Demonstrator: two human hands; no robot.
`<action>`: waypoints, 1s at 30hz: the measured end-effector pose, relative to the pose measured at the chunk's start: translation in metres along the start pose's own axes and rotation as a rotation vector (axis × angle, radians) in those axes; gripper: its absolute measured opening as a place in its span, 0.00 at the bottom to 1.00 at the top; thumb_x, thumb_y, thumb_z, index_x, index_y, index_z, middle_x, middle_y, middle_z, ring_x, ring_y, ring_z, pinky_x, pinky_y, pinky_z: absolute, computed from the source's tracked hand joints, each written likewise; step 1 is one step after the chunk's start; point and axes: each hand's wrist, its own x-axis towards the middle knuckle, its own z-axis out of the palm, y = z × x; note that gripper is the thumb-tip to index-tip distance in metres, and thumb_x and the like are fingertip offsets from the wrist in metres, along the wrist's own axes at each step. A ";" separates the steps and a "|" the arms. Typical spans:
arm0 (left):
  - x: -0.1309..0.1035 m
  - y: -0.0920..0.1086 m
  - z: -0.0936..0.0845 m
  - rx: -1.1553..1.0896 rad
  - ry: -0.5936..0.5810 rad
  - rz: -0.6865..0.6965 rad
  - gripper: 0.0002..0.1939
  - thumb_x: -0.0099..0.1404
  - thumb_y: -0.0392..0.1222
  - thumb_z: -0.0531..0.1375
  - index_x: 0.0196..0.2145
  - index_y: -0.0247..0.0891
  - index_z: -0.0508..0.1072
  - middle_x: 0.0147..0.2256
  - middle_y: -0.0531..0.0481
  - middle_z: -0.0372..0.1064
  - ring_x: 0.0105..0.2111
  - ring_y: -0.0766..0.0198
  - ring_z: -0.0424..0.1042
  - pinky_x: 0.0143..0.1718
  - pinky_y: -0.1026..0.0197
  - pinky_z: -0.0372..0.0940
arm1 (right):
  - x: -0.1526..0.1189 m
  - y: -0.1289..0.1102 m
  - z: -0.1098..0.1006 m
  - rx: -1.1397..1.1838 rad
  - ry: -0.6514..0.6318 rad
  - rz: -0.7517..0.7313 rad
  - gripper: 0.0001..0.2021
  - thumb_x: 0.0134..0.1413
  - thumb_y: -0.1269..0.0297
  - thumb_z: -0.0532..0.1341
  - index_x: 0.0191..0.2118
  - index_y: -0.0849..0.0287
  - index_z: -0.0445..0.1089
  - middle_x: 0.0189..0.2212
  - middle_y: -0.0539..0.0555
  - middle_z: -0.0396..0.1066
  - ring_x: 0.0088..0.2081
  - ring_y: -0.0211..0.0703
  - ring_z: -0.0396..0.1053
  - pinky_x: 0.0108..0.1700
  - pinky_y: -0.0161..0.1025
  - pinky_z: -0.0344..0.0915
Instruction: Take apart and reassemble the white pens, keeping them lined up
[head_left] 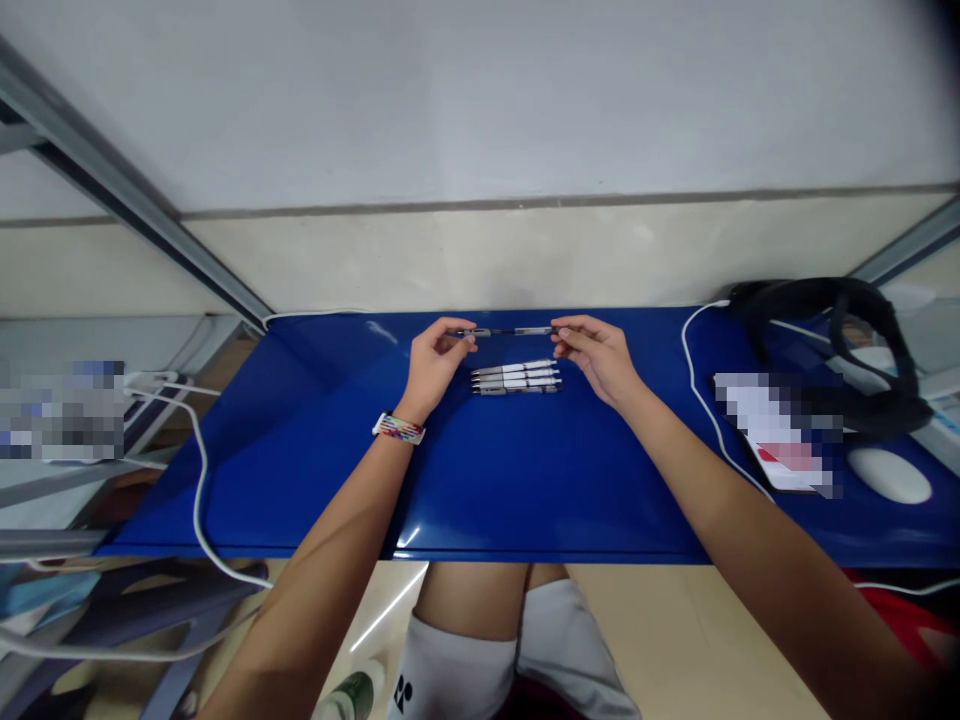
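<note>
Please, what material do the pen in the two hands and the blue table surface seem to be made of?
The pen, held at its ends by the left hand and right hand, looks like plastic with grey or metallic parts; it is too small to be sure. The blue table surface looks smooth and glossy, perhaps painted metal or laminate: bright reflections show along its front edge.

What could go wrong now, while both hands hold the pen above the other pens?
1. The pen is held only by the fingertips of the left hand and right hand, so it might slip and knock the three pens lying just below.
2. Those pens lie loose on the smooth blue table and might roll.
</note>
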 end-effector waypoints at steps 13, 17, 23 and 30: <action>0.000 0.002 -0.003 0.009 0.058 -0.011 0.11 0.67 0.43 0.71 0.47 0.40 0.86 0.32 0.48 0.82 0.35 0.59 0.83 0.40 0.57 0.76 | 0.002 0.003 -0.005 -0.008 0.095 -0.011 0.14 0.49 0.53 0.80 0.41 0.52 0.86 0.33 0.53 0.80 0.32 0.42 0.74 0.40 0.44 0.75; 0.000 0.001 -0.003 0.002 0.068 -0.012 0.11 0.67 0.45 0.72 0.46 0.40 0.86 0.31 0.48 0.82 0.34 0.60 0.82 0.39 0.58 0.76 | 0.002 0.002 -0.007 -0.021 0.113 -0.013 0.15 0.50 0.52 0.80 0.41 0.53 0.85 0.32 0.52 0.79 0.32 0.41 0.74 0.39 0.43 0.75; 0.000 -0.001 -0.002 -0.025 0.076 -0.021 0.11 0.66 0.47 0.72 0.44 0.40 0.86 0.30 0.49 0.81 0.32 0.61 0.81 0.38 0.58 0.76 | 0.002 0.003 -0.008 -0.072 0.107 -0.018 0.17 0.52 0.51 0.79 0.44 0.53 0.84 0.34 0.52 0.79 0.32 0.42 0.75 0.40 0.44 0.76; 0.001 -0.002 -0.003 -0.043 0.080 -0.038 0.11 0.66 0.47 0.72 0.43 0.41 0.86 0.31 0.49 0.81 0.32 0.60 0.80 0.38 0.58 0.77 | 0.001 0.003 -0.010 -0.069 0.119 -0.028 0.15 0.53 0.52 0.78 0.43 0.52 0.84 0.35 0.52 0.79 0.33 0.43 0.75 0.41 0.46 0.77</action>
